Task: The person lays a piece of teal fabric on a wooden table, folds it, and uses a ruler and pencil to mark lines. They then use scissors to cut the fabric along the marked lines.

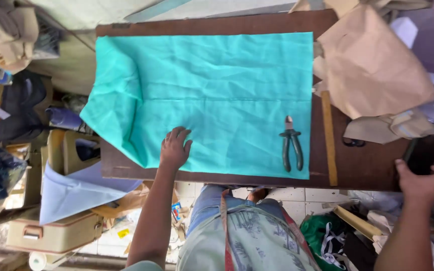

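Observation:
A turquoise cloth (212, 90) lies spread over a dark brown wooden table (362, 160), its left part hanging off the table's edge. My left hand (175, 147) rests flat on the cloth near its front edge, fingers apart. Green-handled pliers (291, 144) lie on the cloth's right side. A wooden ruler (328, 135) runs along the cloth's right border. At the table's right front corner my right hand (424, 180) grips a dark phone (423, 153).
Brown paper pieces (372, 65) and white sheets pile at the table's right. Black scissors (353, 142) peek out beneath them. Bags, a pale blue cloth (71, 190) and a beige case (56, 232) crowd the floor on the left. A measuring tape hangs around my neck.

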